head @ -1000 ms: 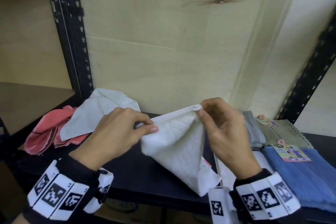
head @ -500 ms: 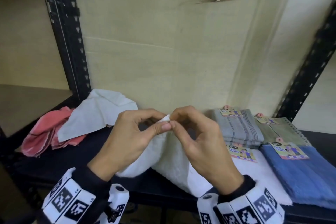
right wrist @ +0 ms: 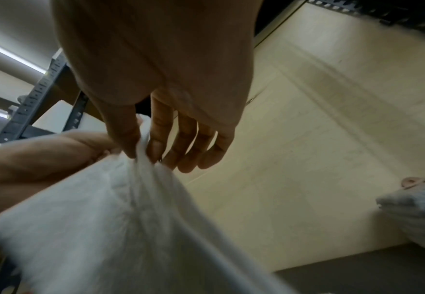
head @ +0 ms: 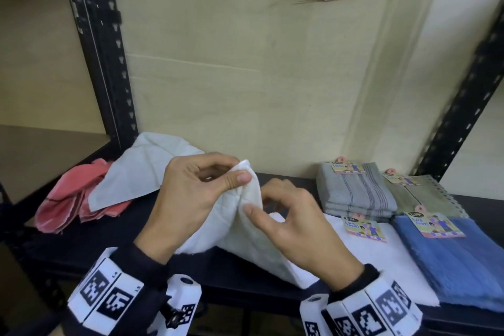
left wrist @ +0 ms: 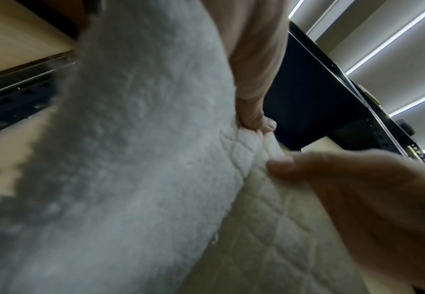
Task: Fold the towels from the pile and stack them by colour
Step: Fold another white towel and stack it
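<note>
1. Since half a second ago, both hands have parted a little: the left hand (head: 191,194) holds the joined corners high, while the right hand (head: 289,222) has slid lower along the edge.
2. Left thumb and forefinger pinch the top of the white towel (head: 242,229); the right hand pinches the same towel just below, other fingers loose.
3. That towel hangs over the front of the black shelf (head: 136,229), its lower part resting there beside a flat white towel (head: 381,259).
4. Risk: the pinches are small, so a layer could slip and spoil the corner match.
5. Risk: dragging it right could ruffle the blue towel (head: 463,259) or the grey stack (head: 357,194).
6. Unfolded pink towels (head: 68,204) and a pale towel (head: 139,172) wait at left.
</note>
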